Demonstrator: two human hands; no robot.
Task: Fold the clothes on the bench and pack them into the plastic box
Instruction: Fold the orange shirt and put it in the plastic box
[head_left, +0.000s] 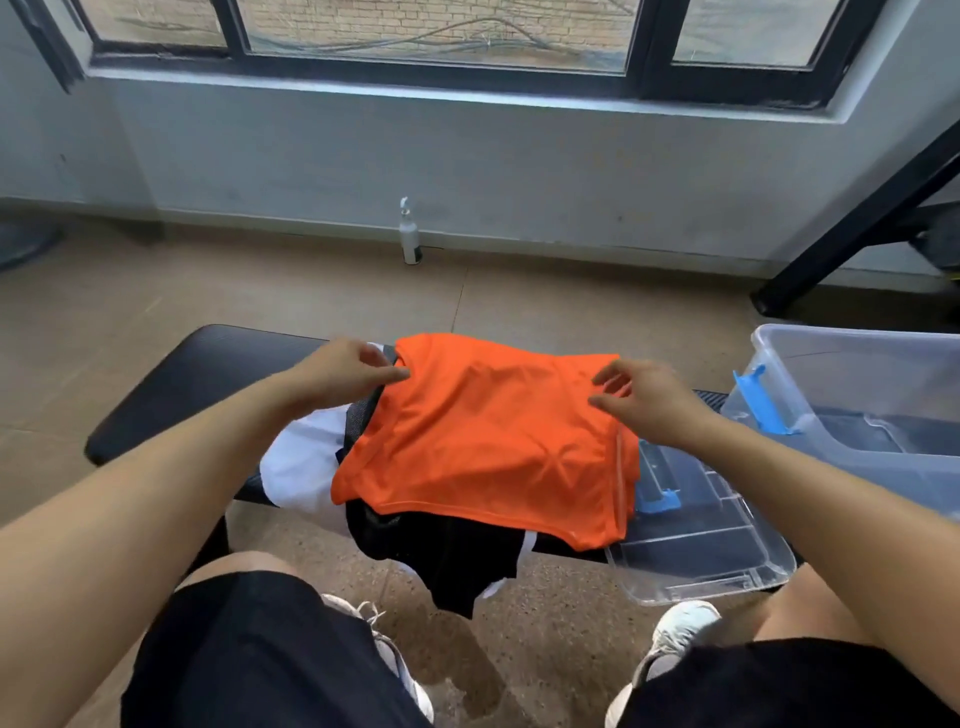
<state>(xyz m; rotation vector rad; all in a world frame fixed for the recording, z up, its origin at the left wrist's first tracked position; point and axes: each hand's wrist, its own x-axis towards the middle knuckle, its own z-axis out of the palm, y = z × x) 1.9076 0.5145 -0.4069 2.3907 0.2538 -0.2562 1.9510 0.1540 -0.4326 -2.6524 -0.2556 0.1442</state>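
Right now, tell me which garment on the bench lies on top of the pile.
The orange shirt: it lies spread over the black and white clothes.

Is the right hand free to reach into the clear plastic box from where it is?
Probably yes. The right hand hovers over the orange shirt, seemingly holding nothing, and the plastic box sits open just to its right, its lid off and nothing between them.

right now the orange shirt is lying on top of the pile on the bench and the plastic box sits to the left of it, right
Not quite. In the head view the orange shirt does lie on top of the pile on the bench, but the plastic box sits to the right of it, not the left.
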